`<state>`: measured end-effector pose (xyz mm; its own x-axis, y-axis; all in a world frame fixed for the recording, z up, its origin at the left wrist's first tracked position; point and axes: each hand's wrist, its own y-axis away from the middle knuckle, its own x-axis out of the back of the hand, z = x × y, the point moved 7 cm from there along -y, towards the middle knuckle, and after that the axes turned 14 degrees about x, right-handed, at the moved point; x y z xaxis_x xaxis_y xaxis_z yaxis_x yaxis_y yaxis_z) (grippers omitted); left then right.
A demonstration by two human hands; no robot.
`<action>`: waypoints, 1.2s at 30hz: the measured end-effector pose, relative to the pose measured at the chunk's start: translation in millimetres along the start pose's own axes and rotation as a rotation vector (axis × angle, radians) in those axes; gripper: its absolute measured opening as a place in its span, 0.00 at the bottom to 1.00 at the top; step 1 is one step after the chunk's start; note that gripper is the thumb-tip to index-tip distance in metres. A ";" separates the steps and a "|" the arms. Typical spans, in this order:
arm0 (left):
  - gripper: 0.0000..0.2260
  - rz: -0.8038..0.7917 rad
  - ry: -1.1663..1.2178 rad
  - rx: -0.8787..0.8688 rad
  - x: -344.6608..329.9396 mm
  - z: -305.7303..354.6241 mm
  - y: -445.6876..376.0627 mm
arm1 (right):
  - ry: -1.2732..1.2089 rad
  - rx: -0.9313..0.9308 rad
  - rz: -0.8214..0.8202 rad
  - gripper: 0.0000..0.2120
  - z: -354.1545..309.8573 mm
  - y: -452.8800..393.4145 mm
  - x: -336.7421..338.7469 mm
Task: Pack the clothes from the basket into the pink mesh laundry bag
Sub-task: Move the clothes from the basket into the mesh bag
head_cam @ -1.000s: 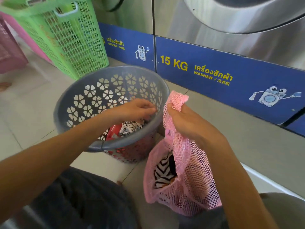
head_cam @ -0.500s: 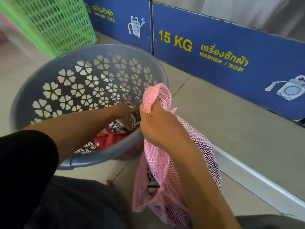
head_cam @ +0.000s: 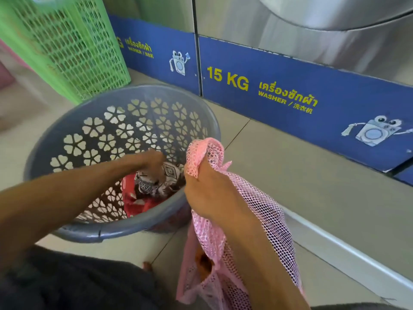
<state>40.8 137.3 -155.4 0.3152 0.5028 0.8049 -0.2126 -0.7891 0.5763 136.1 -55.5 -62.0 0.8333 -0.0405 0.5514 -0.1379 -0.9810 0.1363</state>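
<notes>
A round grey basket with flower-shaped holes stands on the floor at centre left. Inside lie a black-and-white patterned cloth and a red garment. My left hand is down in the basket, fingers closed on the patterned cloth. My right hand grips the bunched top of the pink mesh laundry bag just right of the basket rim. The bag hangs down to the floor with some clothing dimly visible through the mesh.
A tall green lattice hamper stands behind the basket at upper left. Steel washers with a blue "15 KG" panel line the back and right. A raised tiled step runs under them. My dark-clothed legs fill the bottom left.
My left hand has gone deeper into the basket and closed on the patterned cloth. The right hand kept its hold on the bag top. The view shifted closer, then tilted up.
</notes>
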 end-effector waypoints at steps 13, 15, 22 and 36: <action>0.04 0.131 1.328 -0.365 173.0 -41.1 245.5 | -0.209 -0.020 0.126 0.27 3.8 50.2 44.5; 0.10 0.000 1.447 -0.422 157.5 -28.0 254.6 | -0.255 -0.023 0.177 0.28 7.2 61.9 51.6; 0.10 -0.051 1.061 -0.196 40.3 23.7 208.4 | -0.241 -0.022 0.242 0.26 14.5 93.9 73.7; 0.20 0.241 0.946 -0.201 55.1 19.1 186.0 | -0.270 -0.065 0.234 0.28 20.0 103.4 80.6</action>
<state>36.2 11.6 -6.6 -0.6050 0.4805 0.6349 -0.3546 -0.8766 0.3254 199.7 -164.0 -19.9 0.8852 -0.3197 0.3380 -0.3681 -0.9256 0.0884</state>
